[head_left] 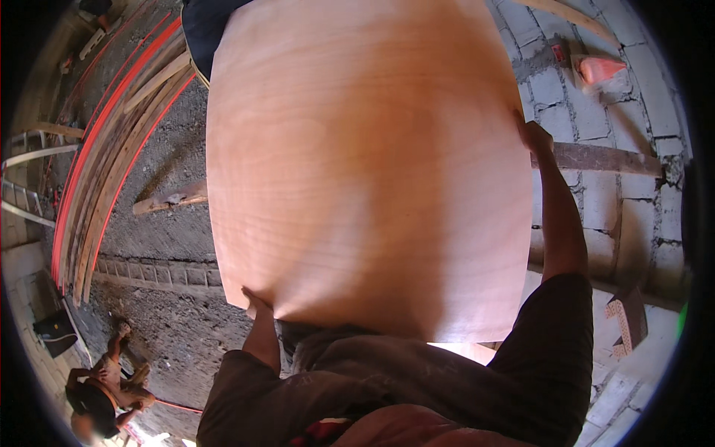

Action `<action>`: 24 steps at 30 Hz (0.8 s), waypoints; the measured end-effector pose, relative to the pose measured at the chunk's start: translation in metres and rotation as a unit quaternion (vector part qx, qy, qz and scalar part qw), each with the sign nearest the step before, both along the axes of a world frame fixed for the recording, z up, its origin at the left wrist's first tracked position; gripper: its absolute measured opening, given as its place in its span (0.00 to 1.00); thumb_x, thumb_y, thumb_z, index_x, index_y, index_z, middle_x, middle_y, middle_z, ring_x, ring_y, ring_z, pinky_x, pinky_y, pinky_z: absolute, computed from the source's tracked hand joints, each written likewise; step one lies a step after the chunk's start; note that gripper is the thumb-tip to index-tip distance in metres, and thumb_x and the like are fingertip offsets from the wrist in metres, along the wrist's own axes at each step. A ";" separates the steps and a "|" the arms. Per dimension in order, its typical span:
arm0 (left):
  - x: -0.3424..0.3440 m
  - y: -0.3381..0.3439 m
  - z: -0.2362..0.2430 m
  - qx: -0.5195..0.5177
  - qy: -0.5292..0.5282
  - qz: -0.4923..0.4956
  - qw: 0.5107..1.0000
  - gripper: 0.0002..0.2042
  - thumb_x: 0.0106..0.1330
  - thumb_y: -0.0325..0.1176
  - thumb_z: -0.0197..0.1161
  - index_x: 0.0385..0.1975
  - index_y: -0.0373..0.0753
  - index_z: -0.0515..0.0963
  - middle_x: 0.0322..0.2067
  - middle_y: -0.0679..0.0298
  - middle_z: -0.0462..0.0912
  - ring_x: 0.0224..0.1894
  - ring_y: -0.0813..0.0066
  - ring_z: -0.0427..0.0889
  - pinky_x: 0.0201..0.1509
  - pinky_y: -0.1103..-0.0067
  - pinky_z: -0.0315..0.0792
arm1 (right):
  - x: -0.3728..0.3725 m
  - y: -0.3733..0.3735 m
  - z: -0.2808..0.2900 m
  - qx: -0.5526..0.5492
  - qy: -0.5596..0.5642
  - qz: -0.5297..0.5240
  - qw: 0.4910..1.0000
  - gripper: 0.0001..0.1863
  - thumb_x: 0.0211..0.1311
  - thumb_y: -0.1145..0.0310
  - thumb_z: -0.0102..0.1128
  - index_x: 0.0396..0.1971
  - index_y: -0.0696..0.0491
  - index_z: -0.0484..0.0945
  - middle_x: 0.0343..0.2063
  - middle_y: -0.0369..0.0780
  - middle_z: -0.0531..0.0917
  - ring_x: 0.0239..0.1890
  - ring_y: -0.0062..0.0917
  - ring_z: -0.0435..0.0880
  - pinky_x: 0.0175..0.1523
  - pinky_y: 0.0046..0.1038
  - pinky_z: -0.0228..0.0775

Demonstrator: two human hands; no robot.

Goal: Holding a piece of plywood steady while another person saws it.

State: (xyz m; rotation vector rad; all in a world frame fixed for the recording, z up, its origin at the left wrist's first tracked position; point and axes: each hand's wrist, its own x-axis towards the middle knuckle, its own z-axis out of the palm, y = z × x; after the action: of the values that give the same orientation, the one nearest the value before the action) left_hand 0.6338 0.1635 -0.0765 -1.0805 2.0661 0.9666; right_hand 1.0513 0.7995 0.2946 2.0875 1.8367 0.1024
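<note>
I have both hands on the plywood sheet (365, 164): my left hand (257, 302) grips its near lower corner from beneath, my right hand (532, 138) clamps the right edge farther up. The sheet's long axis runs away from me, over gravel ground (171, 231). It is pale orange, smooth, faintly grained.

The plywood sheet (365, 164) hides most of what lies beyond both hands, and its far end runs out past the top edge. The left hand (257, 302) shows only as a few knuckles at the sheet's near corner; its fingers are tucked underneath. The right hand (532, 135) curls round the side edge, fingertips out of sight behind the wood. Far off to the left hand's side, a crouching person (104, 391) is too small to make out.
</note>
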 end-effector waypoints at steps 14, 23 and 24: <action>-0.001 0.004 -0.004 -0.060 0.023 0.011 0.998 0.51 0.44 0.76 0.58 0.36 0.18 0.76 0.39 0.47 0.82 0.37 0.53 0.83 0.41 0.62 0.81 | 0.001 0.002 0.000 -0.010 -0.025 0.020 0.999 0.57 0.56 0.23 0.15 0.41 0.62 0.81 0.39 0.54 0.83 0.49 0.45 0.80 0.57 0.42 0.65; 0.001 0.008 0.008 0.021 0.056 0.012 0.998 0.47 0.49 0.74 0.57 0.34 0.21 0.78 0.35 0.50 0.83 0.35 0.56 0.84 0.39 0.64 0.81 | 0.019 0.016 -0.012 -0.008 -0.058 0.023 0.998 0.54 0.59 0.25 0.15 0.42 0.61 0.80 0.39 0.54 0.82 0.49 0.45 0.80 0.56 0.42 0.66; 0.001 0.007 0.007 0.009 0.038 0.013 0.999 0.47 0.49 0.74 0.57 0.35 0.21 0.78 0.36 0.49 0.83 0.35 0.57 0.84 0.38 0.64 0.81 | 0.021 0.017 -0.014 -0.004 -0.051 0.036 0.998 0.54 0.59 0.26 0.14 0.42 0.61 0.80 0.39 0.55 0.82 0.49 0.45 0.80 0.56 0.43 0.66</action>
State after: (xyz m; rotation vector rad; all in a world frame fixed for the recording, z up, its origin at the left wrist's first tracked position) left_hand 0.6343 0.1705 -0.0690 -1.0788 2.1044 1.0510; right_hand 1.0719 0.8169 0.2809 1.9737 1.8475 0.2143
